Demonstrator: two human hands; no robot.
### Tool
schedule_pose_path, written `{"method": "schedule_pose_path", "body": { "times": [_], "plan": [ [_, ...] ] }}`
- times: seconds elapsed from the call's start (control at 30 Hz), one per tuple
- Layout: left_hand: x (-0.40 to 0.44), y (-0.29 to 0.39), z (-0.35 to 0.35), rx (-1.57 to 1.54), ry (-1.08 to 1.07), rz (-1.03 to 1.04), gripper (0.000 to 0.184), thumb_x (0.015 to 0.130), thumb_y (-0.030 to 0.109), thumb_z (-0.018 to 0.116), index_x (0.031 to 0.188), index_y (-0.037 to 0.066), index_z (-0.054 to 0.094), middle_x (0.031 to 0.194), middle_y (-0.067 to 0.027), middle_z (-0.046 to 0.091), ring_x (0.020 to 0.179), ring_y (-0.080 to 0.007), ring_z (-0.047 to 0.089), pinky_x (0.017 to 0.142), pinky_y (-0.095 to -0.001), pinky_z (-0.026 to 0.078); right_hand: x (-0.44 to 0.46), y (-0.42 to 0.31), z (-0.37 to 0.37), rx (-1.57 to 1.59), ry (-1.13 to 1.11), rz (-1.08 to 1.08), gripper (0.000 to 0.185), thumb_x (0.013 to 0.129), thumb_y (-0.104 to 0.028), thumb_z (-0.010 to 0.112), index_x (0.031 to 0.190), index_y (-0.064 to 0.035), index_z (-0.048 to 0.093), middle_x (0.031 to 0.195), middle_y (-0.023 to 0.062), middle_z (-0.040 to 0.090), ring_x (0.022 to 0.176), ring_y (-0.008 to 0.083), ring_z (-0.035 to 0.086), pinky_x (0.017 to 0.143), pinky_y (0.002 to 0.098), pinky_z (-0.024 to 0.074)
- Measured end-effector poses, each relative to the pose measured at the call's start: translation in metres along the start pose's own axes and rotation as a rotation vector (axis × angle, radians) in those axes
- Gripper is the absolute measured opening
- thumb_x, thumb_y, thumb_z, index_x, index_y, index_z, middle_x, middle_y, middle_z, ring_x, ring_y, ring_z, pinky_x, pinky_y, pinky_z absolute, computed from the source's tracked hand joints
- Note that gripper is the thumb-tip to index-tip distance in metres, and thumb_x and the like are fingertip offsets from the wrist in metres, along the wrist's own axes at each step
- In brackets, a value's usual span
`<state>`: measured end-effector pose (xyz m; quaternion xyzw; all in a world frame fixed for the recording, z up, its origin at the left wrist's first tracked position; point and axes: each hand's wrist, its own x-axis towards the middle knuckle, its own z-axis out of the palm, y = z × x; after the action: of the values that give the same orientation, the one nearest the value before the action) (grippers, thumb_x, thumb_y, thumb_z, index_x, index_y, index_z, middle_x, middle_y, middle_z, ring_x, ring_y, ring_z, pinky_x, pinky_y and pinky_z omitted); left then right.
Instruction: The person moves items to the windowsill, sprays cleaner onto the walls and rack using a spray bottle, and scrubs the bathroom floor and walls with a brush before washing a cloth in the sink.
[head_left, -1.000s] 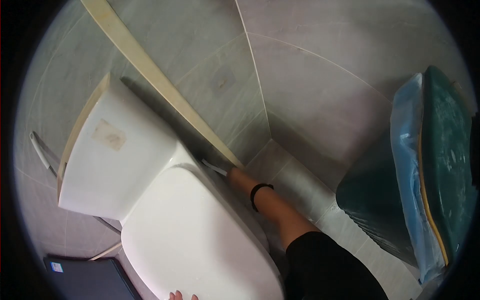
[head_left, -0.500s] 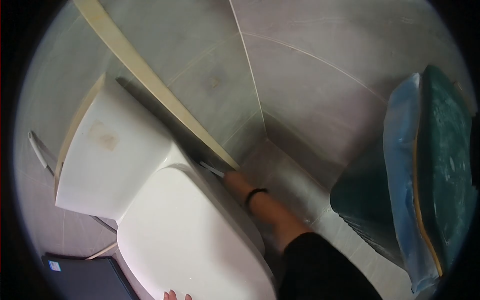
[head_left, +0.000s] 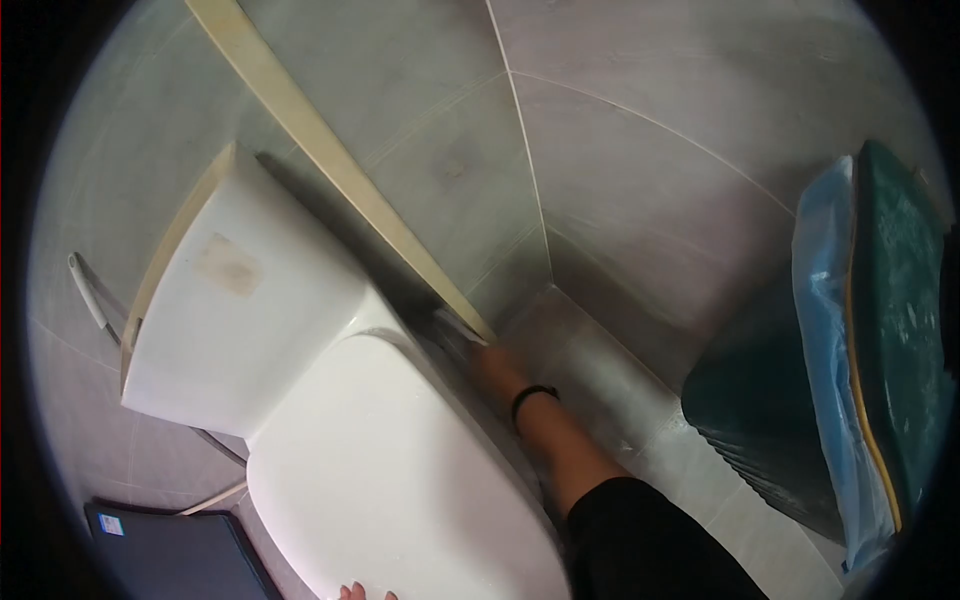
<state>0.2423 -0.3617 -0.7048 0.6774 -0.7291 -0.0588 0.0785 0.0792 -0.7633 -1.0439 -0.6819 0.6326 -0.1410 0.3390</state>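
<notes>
A white toilet with a closed lid (head_left: 390,460) and a tank (head_left: 250,300) fills the middle left. My right hand (head_left: 500,368), in a black sleeve with a dark wristband, reaches down beside the toilet's right side, close to the wall. Its fingers are closed on a pale narrow tool (head_left: 455,324), which is blurred, so its exact kind cannot be made out. Only the fingertips of my left hand (head_left: 366,593) show at the bottom edge, apart and touching the lid; the rest of that hand is out of frame.
A cream vertical pipe (head_left: 340,165) runs down the grey tiled wall behind the tank. At right stands a dark green bin (head_left: 765,400) with a blue liner (head_left: 825,300). A dark flat box (head_left: 180,550) lies lower left, and a white sprayer handle (head_left: 88,290) hangs on the left.
My right hand and the pale tool have shifted slightly right in view, though the whole scene has shifted that way too. The tool is more blurred now.
</notes>
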Motion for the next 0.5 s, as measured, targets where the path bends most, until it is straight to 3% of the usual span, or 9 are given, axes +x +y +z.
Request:
{"method": "schedule_pose_path", "body": {
  "times": [0.07, 0.17, 0.27, 0.37, 0.5],
  "plan": [
    [-0.001, -0.005, 0.004, 0.019, -0.008, 0.002, 0.059, 0.084, 0.026, 0.057, 0.138, 0.004, 0.049, 0.146, -0.0315, 0.031, 0.134, -0.0501, 0.028, 0.108, -0.0602, 0.022, -0.022, -0.006, -0.031, 0.071, -0.018, 0.070, 0.037, 0.099, -0.023, 0.038, 0.128, -0.0105, 0.058, 0.117, 0.0195, 0.064, 0.104, 0.0349, 0.064, 0.085, 0.0464, 0.0511],
    [-0.001, 0.003, 0.002, -0.006, -0.026, -0.032, 0.059, 0.083, 0.024, 0.057, 0.138, 0.004, 0.048, 0.146, -0.0317, 0.029, 0.134, -0.0501, 0.028, 0.108, -0.0602, 0.023, -0.040, -0.023, -0.032, 0.168, -0.164, 0.088, 0.047, 0.100, -0.036, 0.035, 0.132, -0.0063, 0.052, 0.112, 0.0250, 0.064, 0.103, 0.0412, 0.062, 0.090, 0.0485, 0.0461],
    [-0.002, 0.001, 0.003, -0.048, -0.001, -0.021, 0.059, 0.083, 0.022, 0.057, 0.139, 0.004, 0.047, 0.147, -0.0320, 0.028, 0.135, -0.0506, 0.026, 0.108, -0.0602, 0.023, -0.043, -0.015, -0.028, 0.270, -0.103, -0.126, 0.049, 0.100, -0.037, 0.036, 0.134, -0.0051, 0.050, 0.120, 0.0255, 0.060, 0.109, 0.0412, 0.059, 0.094, 0.0469, 0.0445],
    [-0.001, 0.003, 0.002, -0.025, -0.016, -0.025, 0.060, 0.083, 0.021, 0.057, 0.139, 0.004, 0.047, 0.147, -0.0321, 0.026, 0.135, -0.0509, 0.025, 0.108, -0.0601, 0.023, -0.016, -0.006, -0.042, 0.046, -0.144, -0.154, 0.044, 0.101, -0.030, 0.036, 0.135, -0.0065, 0.049, 0.127, 0.0246, 0.057, 0.112, 0.0417, 0.057, 0.097, 0.0466, 0.0427],
    [0.002, 0.001, 0.001, -0.024, 0.000, -0.008, 0.059, 0.085, 0.027, 0.057, 0.139, 0.005, 0.047, 0.147, -0.0322, 0.029, 0.134, -0.0513, 0.027, 0.108, -0.0606, 0.023, -0.019, -0.007, -0.030, 0.230, 0.036, 0.047, 0.040, 0.101, -0.020, 0.034, 0.135, -0.0068, 0.049, 0.120, 0.0236, 0.061, 0.109, 0.0412, 0.060, 0.092, 0.0466, 0.0466]
  ]
}}
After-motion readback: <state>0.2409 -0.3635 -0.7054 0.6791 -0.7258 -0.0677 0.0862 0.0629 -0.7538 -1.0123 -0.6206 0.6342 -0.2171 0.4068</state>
